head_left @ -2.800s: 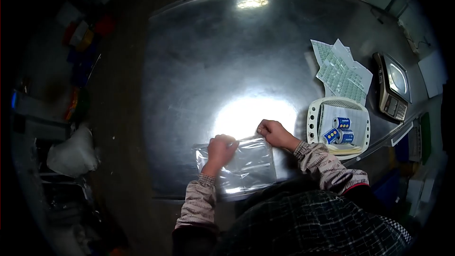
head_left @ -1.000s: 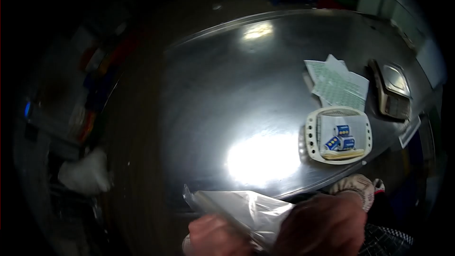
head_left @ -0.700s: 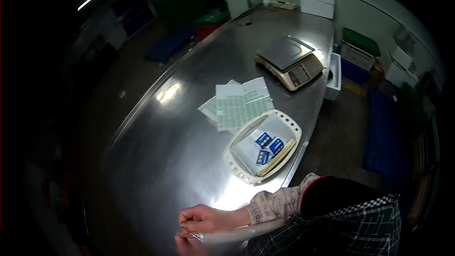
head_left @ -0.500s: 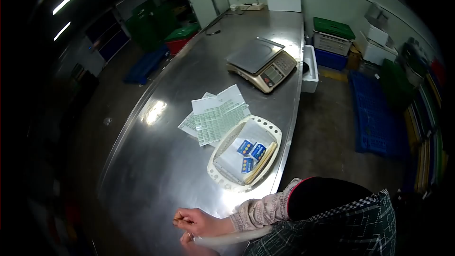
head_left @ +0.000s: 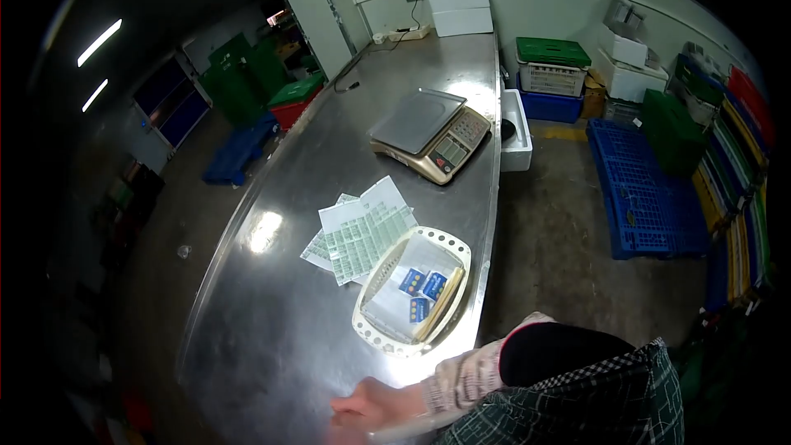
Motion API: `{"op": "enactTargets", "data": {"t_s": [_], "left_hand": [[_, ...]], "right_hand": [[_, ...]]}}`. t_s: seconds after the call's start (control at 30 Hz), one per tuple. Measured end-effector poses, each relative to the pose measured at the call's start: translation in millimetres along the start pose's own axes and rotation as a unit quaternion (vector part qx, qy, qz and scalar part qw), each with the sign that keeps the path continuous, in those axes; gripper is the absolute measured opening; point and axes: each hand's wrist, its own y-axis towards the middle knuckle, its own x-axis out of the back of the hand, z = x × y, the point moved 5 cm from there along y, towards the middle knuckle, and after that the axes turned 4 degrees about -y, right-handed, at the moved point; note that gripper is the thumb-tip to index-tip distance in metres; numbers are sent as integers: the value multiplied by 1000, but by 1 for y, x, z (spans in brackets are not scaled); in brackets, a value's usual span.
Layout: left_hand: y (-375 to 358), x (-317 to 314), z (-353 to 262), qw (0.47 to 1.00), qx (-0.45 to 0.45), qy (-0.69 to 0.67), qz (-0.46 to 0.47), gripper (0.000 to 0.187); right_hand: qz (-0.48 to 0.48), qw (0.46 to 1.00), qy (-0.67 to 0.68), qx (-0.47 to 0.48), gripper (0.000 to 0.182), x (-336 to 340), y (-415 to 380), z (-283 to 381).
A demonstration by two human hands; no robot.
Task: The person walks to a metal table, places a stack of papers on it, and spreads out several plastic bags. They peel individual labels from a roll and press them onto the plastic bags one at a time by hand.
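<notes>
A pale wall (head_left: pixel 544 12) backs the dark floor (head_left: pixel 544 222), with tube lights (head_left: pixel 100 42) glowing left.

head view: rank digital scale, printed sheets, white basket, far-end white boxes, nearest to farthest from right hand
1. White basket, just beyond the right hand
2. Printed sheets, past the basket, leftward
3. Digital scale, farther up the metal table
4. White boxes, at its far end

The single head-worn camera looks forward and down from above the near end of the metal table (head_left: pixel 272 313), facing along its length. The right hand (head_left: pixel 375 402) is close, at bottom centre; the digital scale (head_left: pixel 432 133) lies farther off, above mid-frame; the pale wall (head_left: pixel 544 10) stands farthest, along the top. Wide-angle curvature darkens the corners.
</notes>
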Motion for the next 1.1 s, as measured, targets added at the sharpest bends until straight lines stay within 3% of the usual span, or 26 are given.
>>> {"op": "enactTargets", "data": {"t_s": [0.1,0.17,0.37,0.47,0.6,0.63,0.7,0.87,0.9,0.97,1.1], "left_hand": [[-3,-6,10,999,-15,-28,-14,31],[-7,-11,21,997,-29,-60,-33,30],[-17,-28,46,977,-137,-143,-78,26],[-22,-38,28,951,-282,97,-80,26],[-41,-26,89,934,-307,182,-29,26],[-30,-38,29,921,-332,187,-77,17],[-31,-36,35,939,-307,142,-65,19],[-25,-44,76,967,-253,11,-19,26],[-40,-35,156,978,-204,-16,30,42],[-28,-23,127,995,-95,-19,21,36],[-17,-1,86,996,59,63,36,23]], "right_hand": [[-19,999,11,-31,21,16,-20,7],[22,985,135,-100,22,22,-16,7],[37,914,377,-142,22,9,-25,-3],[42,944,274,-180,18,19,-41,-5],[26,975,99,-199,26,34,-75,-26],[38,978,87,-183,25,38,-80,-21],[63,983,66,-157,22,47,-86,-3],[76,975,156,-140,21,45,-70,-3],[83,973,180,-113,21,37,-67,-2],[57,953,290,-72,21,34,-53,13],[171,924,296,-172,19,40,-50,18]]}}
